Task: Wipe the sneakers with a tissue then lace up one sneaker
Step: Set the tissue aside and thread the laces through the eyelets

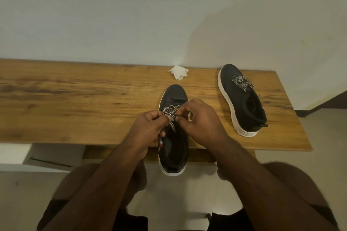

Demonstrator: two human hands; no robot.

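On bench [75,99], sneaker [174,95] toe toward wall.

Your wooden table [75,95] runs along the wall. Between your left grip [148,127] and right grip [199,120] a black sneaker [173,95] lies, its heel past the near edge. Beyond them lies a crumpled tissue [178,72]. Well right of your right grip rests the second sneaker [242,99].

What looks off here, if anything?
Near sneaker overhangs the table front edge, its heel off the wood, while both hands, left hand and right hand, work its lace. Crumpled tissue lies loose by the wall.
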